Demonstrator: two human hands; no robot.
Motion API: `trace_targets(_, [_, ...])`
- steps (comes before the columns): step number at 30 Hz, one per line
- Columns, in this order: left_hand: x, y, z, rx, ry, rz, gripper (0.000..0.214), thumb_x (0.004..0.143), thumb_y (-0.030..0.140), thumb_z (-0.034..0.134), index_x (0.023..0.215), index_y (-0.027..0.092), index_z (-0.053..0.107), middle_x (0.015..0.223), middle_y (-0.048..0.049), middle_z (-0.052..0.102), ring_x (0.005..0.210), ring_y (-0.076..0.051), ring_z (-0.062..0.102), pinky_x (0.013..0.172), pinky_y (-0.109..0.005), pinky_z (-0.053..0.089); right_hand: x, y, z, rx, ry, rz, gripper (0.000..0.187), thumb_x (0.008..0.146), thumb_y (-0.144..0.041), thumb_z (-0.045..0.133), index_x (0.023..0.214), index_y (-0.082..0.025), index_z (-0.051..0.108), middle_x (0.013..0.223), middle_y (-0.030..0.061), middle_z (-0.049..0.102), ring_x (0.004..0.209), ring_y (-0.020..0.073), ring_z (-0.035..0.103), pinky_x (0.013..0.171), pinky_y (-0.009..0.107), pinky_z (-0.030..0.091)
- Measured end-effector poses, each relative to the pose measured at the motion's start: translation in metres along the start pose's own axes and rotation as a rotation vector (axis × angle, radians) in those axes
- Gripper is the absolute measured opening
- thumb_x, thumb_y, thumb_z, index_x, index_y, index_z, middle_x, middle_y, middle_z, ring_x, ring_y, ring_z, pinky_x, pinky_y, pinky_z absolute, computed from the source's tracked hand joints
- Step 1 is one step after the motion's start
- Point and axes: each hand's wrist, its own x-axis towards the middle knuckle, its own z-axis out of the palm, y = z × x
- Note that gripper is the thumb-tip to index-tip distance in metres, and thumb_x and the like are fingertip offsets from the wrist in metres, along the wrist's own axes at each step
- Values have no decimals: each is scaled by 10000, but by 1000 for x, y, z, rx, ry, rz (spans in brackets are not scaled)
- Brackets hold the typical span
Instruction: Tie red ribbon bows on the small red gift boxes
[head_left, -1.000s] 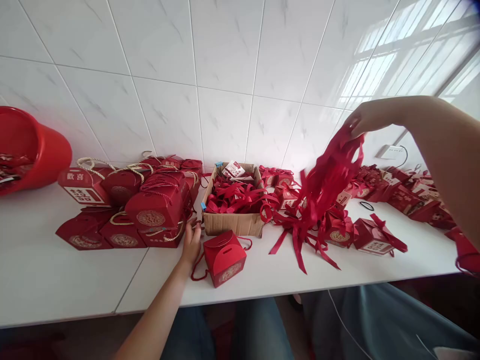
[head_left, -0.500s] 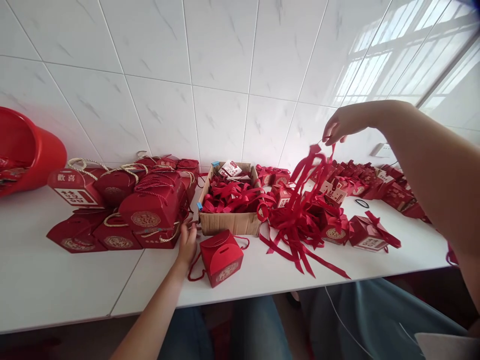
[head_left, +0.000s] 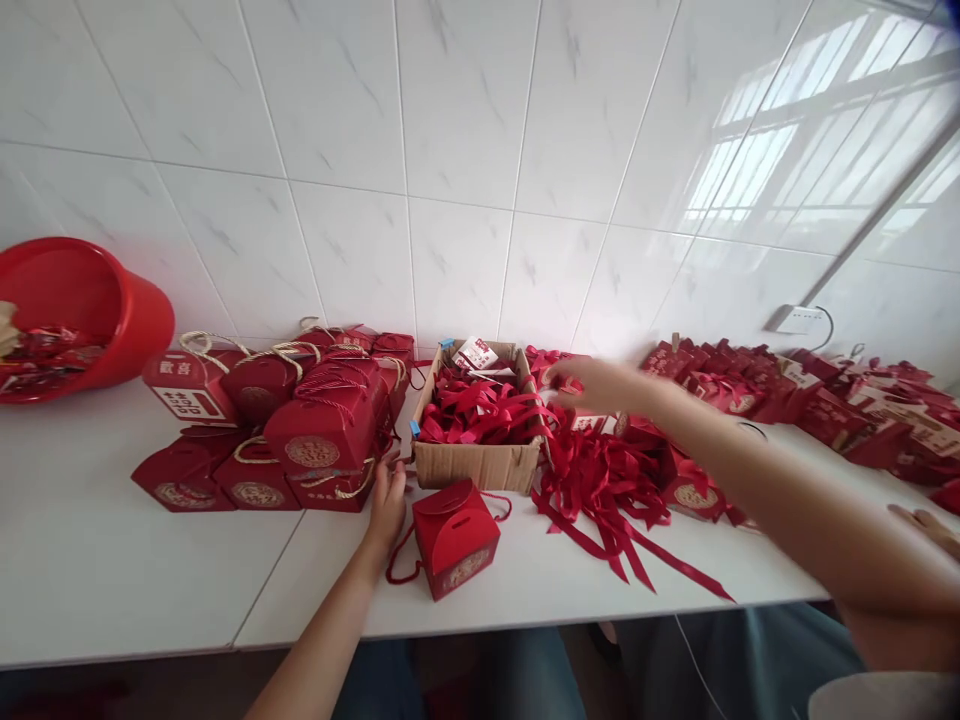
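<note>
My left hand [head_left: 388, 500] lies on the white table between a stack of red gift boxes [head_left: 319, 425] and an open cardboard box [head_left: 472, 468]. Its fingers point away from me, slightly apart, with nothing plainly held; their tips are partly lost against the dark red stack. Just right of it stands a single red gift box [head_left: 456, 545] with a red cord through its sides. Red ribbons and white printed cards fill the cardboard box. My right hand is out of view. A co-worker's arm [head_left: 735, 460] reaches in from the right; its blurred hand is beside the cardboard box.
Loose red ribbons [head_left: 607, 490] are heaped right of the cardboard box, some trailing toward the table's front edge. Many small red boxes [head_left: 757, 385] line the back right. A red bucket [head_left: 142, 320] lies tipped at the left. Another hand [head_left: 930, 528] shows at the right edge.
The co-worker's raised hand has come down and left, and the ribbons it lifted now lie on the heap. The view has shifted slightly. My left hand keeps its place beside the stack.
</note>
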Motion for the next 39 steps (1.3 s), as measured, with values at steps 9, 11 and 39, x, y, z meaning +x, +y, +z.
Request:
trace_targets(9, [-3,1,-1,36,26,27,461,834,571,440,1093,200,526,1077,-105,610,917,-216,596,741,-324,481,41,-45,152,-8,131,-2,445,901,-439,458,1319,-290,469,1478,103,298,1336,368,230,949,521,393])
trace_targets(11, [-2,2,-1,36,28,31,461,829,574,445,1080,195,519,1039,-107,621,840,-203,605,707,-323,481,64,-45,152,-9,165,-4,382,906,-414,458,1266,-300,511,1435,90,364,1299,344,289,935,500,404])
trace_targets(39, [-99,43,-20,6,77,149,439,862,544,438,1134,209,522,1192,-99,555,1076,-237,540,925,-355,433,-79,83,233,239,322,781,1021,637,-788,493,1466,-284,174,1471,178,223,1323,452,262,973,570,332])
